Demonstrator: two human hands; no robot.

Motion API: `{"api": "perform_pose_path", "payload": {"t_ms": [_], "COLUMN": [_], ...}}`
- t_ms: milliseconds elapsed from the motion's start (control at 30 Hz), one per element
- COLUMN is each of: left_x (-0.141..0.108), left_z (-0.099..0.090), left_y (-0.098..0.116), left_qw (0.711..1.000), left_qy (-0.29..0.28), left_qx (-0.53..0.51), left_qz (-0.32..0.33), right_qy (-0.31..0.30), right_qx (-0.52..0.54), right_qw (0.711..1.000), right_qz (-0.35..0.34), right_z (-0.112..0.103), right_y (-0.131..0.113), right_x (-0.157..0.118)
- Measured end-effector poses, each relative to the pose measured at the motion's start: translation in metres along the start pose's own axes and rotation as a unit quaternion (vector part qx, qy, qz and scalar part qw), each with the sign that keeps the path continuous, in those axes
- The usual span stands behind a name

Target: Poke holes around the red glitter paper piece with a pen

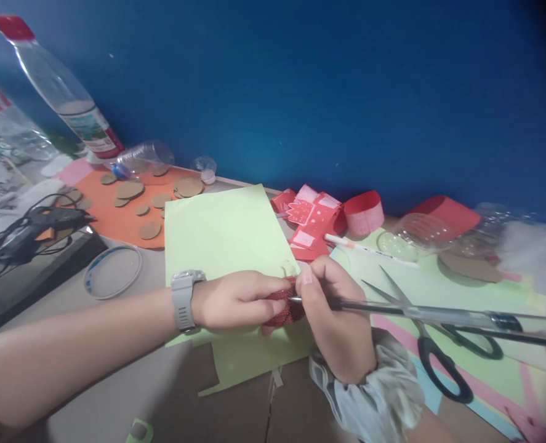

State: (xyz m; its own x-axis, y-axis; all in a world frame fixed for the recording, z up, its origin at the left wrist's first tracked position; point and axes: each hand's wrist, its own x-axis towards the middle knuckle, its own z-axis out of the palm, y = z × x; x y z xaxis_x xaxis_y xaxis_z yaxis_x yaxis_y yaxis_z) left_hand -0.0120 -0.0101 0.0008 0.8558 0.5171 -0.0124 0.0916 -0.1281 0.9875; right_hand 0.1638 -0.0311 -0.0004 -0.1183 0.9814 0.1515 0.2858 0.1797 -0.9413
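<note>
My left hand (240, 301), with a grey watch (184, 300) on the wrist, has its fingers closed on a small dark red patterned piece (284, 312) at the middle of the view. In my right hand (335, 317) is a pen (406, 314), pinched near its tip, which points left and meets the red piece. The pen's long clear barrel extends to the right edge. Both hands are over light green paper (226, 231). Part of the red piece is hidden behind my fingers.
Black-handled scissors (423, 332) lie open on coloured sheets at the right. Red paper pieces (316, 221) and a white marker (369, 249) are behind my hands. Cardboard discs (129, 189) rest on orange paper at the left, near a tall bottle (69, 92), tape roll (113, 272) and glue gun (28, 234).
</note>
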Motion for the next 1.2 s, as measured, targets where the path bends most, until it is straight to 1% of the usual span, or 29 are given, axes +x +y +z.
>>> {"api": "perform_pose_path", "payload": {"t_ms": [133, 367, 600, 767, 900, 1100, 1200], "left_x": [0.0000, 0.0005, -0.0002, 0.0000, 0.0008, 0.0008, 0.0006], "left_z": [-0.0001, 0.0002, 0.0009, -0.0003, -0.0001, 0.0004, 0.0005], "left_y": [0.0002, -0.0004, -0.0006, -0.0006, 0.0000, 0.0004, -0.0001], "left_qw": [1.000, 1.000, 1.000, 1.000, 1.000, 1.000, 1.000], "left_qy": [0.001, 0.001, 0.000, -0.003, 0.000, -0.002, 0.001], "left_qx": [-0.002, -0.005, -0.006, -0.007, -0.004, -0.004, -0.005], "left_qz": [0.007, 0.009, 0.012, 0.016, 0.015, 0.011, 0.011], "right_qy": [0.000, 0.009, 0.012, 0.004, 0.012, 0.007, 0.009], "right_qx": [0.014, 0.002, -0.004, 0.002, -0.011, 0.014, 0.009], "right_qw": [1.000, 1.000, 1.000, 1.000, 1.000, 1.000, 1.000], "right_qz": [0.004, -0.004, 0.006, 0.005, -0.001, 0.004, 0.011], "right_z": [0.0003, 0.0006, 0.0002, 0.0003, 0.0010, 0.0008, 0.0005], "right_y": [0.0005, -0.0010, 0.0014, 0.0017, -0.0003, -0.0021, -0.0020], "right_x": [0.0001, -0.0003, -0.0016, -0.0013, -0.0007, -0.0003, -0.0007]}}
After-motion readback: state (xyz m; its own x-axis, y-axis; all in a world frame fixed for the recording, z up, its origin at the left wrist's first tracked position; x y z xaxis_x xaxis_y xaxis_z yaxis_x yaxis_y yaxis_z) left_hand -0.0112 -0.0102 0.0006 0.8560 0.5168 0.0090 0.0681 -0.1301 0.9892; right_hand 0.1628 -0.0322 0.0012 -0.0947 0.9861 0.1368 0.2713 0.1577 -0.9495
